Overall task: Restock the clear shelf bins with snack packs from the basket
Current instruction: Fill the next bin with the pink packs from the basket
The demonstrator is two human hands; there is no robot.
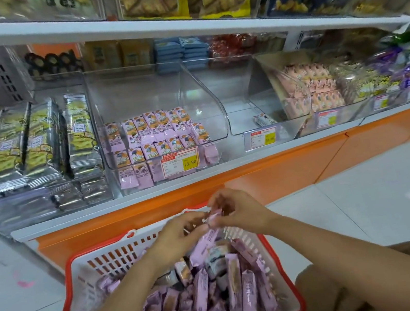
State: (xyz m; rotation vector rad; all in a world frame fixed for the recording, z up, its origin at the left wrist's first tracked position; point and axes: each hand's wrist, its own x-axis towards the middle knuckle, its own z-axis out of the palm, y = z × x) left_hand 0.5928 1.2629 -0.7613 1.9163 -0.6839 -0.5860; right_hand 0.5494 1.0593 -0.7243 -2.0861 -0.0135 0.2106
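- The snack pack [215,218] is small and oblong, in a pale pink-lilac wrapper with a crimped end. Motion blur hides its print.
- It sits between the two hands, above the far wall of the basket [67,295], and both hands hold it.
- The right hand [237,211] pinches the pack's right end between thumb and curled fingertips, its other fingers arched above.
- The left hand [181,231] meets the pack from the other side, fingers bent inward and closed on the pack's left end.
- A second pink pack [204,242] slants down from beneath the left hand toward the basket; whether that hand grips it I cannot tell.
- Both bare forearms reach forward over the basket and converge above its far wall.
- The basket is white latticed plastic with a red rim, heaped with loose pink packs [209,298] lying at all angles.
- Beyond the basket, on the shelf, a clear bin [202,96] holds rows of matching pink packs behind a yellow price tag [181,161].
- Further right beyond the basket, another clear bin [242,111] holds a single pack [264,119].
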